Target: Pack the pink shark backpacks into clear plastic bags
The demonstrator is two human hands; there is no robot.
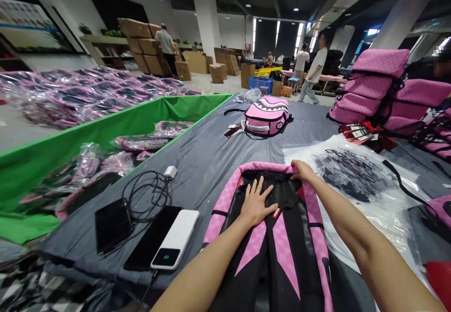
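Observation:
A pink and black backpack (288, 260) lies on the table in front of me, its strap side facing up. My left hand (257, 202) rests flat on the black back panel near the top, fingers spread. At the upper right corner, the fingers of my right hand (300, 170) are closed on the backpack's pink edge. Beyond it sits another pink backpack (268, 114) with a toothed mouth print and tags hanging from it. Clear printed plastic bags (348, 171) lie to the right, partly under my right arm.
Left on the grey-covered table (211, 161) are a white power bank (176, 239), dark phones (112, 225) and a coiled cable (148, 194). A green-walled bin (88, 133) holds bagged backpacks. Stacked pink backpacks (366, 86) stand right, near red tags (362, 133). Several people are farther back.

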